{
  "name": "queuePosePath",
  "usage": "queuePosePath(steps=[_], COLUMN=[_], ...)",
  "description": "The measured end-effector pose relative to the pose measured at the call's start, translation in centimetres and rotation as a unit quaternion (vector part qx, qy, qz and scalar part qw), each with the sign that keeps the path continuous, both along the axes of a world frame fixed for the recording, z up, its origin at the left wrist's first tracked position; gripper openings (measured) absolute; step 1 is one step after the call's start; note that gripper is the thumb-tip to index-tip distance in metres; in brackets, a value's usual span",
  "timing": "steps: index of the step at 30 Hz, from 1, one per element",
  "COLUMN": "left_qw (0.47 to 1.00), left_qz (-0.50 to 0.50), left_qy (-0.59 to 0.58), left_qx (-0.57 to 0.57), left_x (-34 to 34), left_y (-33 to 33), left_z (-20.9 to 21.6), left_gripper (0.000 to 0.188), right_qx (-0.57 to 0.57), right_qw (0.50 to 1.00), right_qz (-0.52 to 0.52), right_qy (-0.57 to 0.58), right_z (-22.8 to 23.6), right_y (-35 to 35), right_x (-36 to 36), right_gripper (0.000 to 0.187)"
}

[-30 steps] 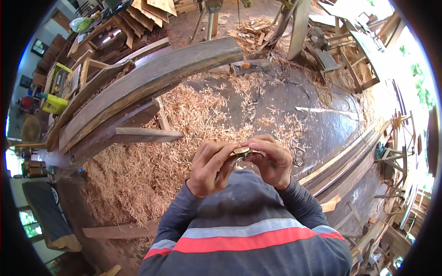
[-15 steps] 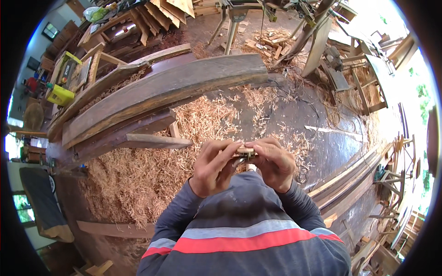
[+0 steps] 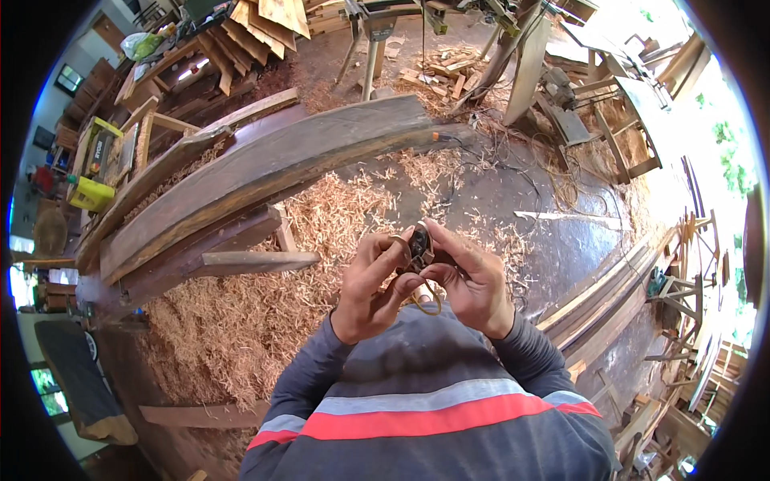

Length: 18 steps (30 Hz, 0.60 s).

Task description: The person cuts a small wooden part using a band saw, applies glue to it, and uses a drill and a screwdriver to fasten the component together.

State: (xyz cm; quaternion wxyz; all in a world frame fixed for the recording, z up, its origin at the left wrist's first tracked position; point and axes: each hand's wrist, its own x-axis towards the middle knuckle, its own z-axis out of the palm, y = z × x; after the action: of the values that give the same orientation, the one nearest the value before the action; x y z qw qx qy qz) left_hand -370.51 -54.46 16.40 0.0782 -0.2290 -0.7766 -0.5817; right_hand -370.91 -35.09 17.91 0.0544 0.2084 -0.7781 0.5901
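Note:
Held up in front of my chest is a small dark object (image 3: 419,247) with shiny parts; its exact kind I cannot make out. A thin yellowish-brown loop (image 3: 436,309) hangs below it, over my dark shirt. My left hand (image 3: 365,293) is closed on the object's left side, thumb and fingers pinching it. On the other side my right hand (image 3: 477,284) grips it, with the index finger along the top and the thumb underneath. The fingers cover much of the object.
A long, thick wooden plank (image 3: 273,172) lies across supports ahead on the left. Curled wood shavings (image 3: 257,321) cover the floor below it. Long boards (image 3: 601,301) lie at the right. A yellow-green machine (image 3: 92,192) stands at the far left, and cables trail beyond my hands.
Both hands have turned the object, so its dark side and the hanging loop now show. Earlier a pale, wood-coloured edge faced up. The view has shifted slightly.

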Motion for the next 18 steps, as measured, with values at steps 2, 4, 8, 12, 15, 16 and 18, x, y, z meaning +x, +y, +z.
queuePosePath(steps=[2,4,8,12,15,16,18], left_qw=[1.0,0.999,0.999,0.998,0.998,0.997,0.997], left_qz=[0.012,0.028,0.029,0.059,0.064,0.063,0.066], left_qy=[0.007,0.015,0.024,0.002,0.023,0.039,0.045], left_qx=[-0.014,-0.035,-0.005,0.038,0.013,-0.003,-0.005], left_x=[-0.1,-0.3,-0.3,-0.3,-0.8,-0.9,-1.2], left_y=[0.7,1.2,2.2,3.3,3.2,3.2,3.4], left_z=[0.2,0.1,-0.5,-0.7,-1.4,-1.6,-2.0], left_gripper=[0.048,0.045,0.04,0.034,0.033,0.032,0.031], right_qx=[0.023,0.034,0.019,0.035,0.047,0.046,0.044], right_qw=[1.0,0.999,0.998,0.998,0.997,0.997,0.997], right_qz=[-0.015,-0.039,-0.054,-0.056,-0.056,-0.056,-0.06], right_qy=[0.009,-0.01,0.002,0.008,0.004,-0.002,-0.013], right_z=[0.2,0.4,-0.5,-0.4,-0.7,-0.9,-1.4], right_y=[0.4,0.4,0.6,0.8,1.0,1.1,1.1], right_x=[0.0,0.2,0.4,0.1,0.0,0.1,0.2], right_gripper=[0.061,0.059,0.056,0.054,0.053,0.053,0.053])
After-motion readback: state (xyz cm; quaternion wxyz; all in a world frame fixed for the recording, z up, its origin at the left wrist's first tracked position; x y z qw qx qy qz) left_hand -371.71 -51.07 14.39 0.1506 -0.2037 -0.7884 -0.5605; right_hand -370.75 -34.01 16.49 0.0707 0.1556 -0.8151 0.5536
